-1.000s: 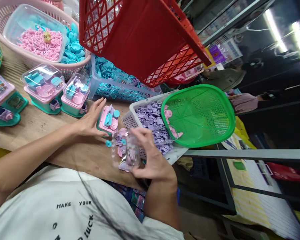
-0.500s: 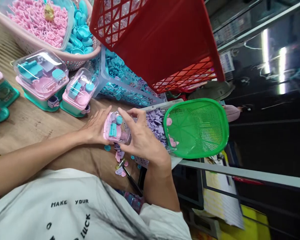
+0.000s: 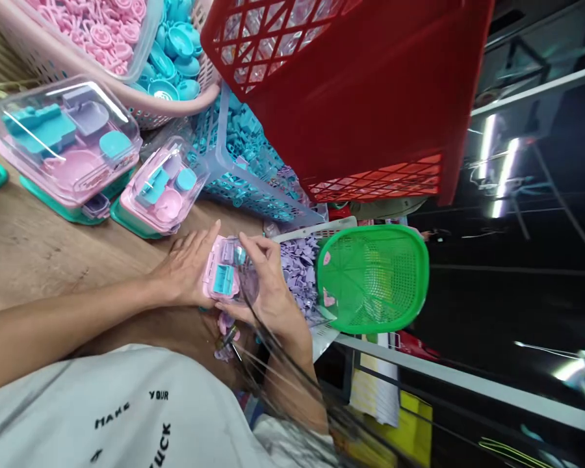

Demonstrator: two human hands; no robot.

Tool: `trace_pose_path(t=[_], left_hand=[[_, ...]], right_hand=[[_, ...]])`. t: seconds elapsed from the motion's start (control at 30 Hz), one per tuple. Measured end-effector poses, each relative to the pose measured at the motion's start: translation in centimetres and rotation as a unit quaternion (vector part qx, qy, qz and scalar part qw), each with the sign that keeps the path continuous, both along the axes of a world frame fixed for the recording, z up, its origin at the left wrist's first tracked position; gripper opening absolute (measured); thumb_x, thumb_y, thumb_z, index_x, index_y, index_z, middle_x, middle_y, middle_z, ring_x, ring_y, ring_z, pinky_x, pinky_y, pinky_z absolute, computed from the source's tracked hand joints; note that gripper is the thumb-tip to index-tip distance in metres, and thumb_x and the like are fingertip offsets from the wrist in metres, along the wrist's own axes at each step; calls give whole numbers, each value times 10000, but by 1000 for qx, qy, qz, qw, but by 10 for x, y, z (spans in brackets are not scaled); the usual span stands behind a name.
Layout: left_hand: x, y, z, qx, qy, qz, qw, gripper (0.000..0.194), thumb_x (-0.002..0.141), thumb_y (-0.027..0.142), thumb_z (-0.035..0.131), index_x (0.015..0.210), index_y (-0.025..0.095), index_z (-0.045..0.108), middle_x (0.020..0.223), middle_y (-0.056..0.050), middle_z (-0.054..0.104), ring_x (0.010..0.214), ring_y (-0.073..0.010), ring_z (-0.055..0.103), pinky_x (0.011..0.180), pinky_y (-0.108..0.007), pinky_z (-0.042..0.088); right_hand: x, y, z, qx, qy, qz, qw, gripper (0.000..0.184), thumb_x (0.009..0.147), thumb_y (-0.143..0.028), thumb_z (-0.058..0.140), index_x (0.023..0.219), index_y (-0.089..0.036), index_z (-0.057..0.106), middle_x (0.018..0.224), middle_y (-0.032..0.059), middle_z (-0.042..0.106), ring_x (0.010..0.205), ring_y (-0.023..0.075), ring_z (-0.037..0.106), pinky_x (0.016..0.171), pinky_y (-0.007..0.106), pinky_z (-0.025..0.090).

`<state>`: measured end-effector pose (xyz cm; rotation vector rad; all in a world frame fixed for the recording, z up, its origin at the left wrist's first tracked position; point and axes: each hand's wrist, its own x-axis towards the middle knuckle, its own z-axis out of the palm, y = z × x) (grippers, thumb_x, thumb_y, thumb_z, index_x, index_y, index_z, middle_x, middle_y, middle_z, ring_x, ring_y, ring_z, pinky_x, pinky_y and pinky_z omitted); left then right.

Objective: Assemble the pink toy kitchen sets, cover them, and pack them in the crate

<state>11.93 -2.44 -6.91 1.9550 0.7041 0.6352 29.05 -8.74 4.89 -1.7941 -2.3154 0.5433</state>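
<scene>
A small pink toy case (image 3: pixel 215 276) with a clear plastic lid and teal and lilac pieces inside is held between my hands above the table. My left hand (image 3: pixel 188 268) presses on its left side, fingers stretched along the edge. From the right, my right hand (image 3: pixel 273 289) grips the clear lid side between thumb and fingers. Strands of hair cross in front, and I cannot tell whether the lid is fully closed. Below the case lie small pink and lilac parts and a small hammer (image 3: pixel 230 337), partly hidden by hair and my right arm.
Two filled toy cases, one larger (image 3: pixel 73 156) and one smaller (image 3: pixel 160 195), stand at left. Behind are a pink basket (image 3: pixel 175 107) of parts, a blue crate (image 3: pixel 253 185) and a large red crate (image 3: pixel 370 97). Lilac pieces (image 3: pixel 299 266) and a green basket (image 3: pixel 375 279) lie right.
My view has shifted closer to the table. The toy case has turned slightly between my hands, and my right hand has shifted on its lid side. Hair now hangs across the right hand.
</scene>
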Motion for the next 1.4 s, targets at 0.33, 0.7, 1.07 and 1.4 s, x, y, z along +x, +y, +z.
trace_pose_path(t=[0.33, 0.7, 1.07, 1.4], left_hand=[[0, -1, -2, 31, -7, 4, 999, 1362, 615, 545, 856, 1627, 102, 59, 1535, -289, 424, 1383, -488, 445, 1148, -610, 353], [1, 2, 5, 19, 20, 5, 1000, 1164, 636, 505, 805, 1567, 118, 222, 1489, -236, 480, 1359, -418, 468, 1133, -565, 381], [-4, 4, 9, 15, 38, -6, 999, 1185, 624, 467, 813, 1568, 76, 212, 1523, -244, 462, 1398, -410, 449, 1189, -542, 331], [-6, 6, 12, -13, 73, -17, 997, 1284, 601, 520, 810, 1606, 79, 144, 1565, -251, 435, 1428, -434, 432, 1196, -546, 329]], right_hand=[[-13, 6, 14, -9, -35, 8, 999, 1052, 756, -364, 821, 1623, -356, 226, 1410, 122, 342, 1380, 350, 437, 1180, 554, 455], [-16, 3, 19, 11, -72, 16, 997, 963, 777, -358, 812, 1589, -308, 297, 1352, 117, 368, 1321, 318, 467, 1144, 519, 490], [-15, 9, 19, -5, -59, 41, 997, 982, 761, -362, 815, 1591, -312, 293, 1355, 117, 371, 1332, 316, 467, 1145, 511, 482], [-10, 6, 10, -14, -38, 23, 999, 1023, 734, -355, 848, 1591, -327, 290, 1361, 110, 371, 1352, 320, 466, 1153, 499, 476]])
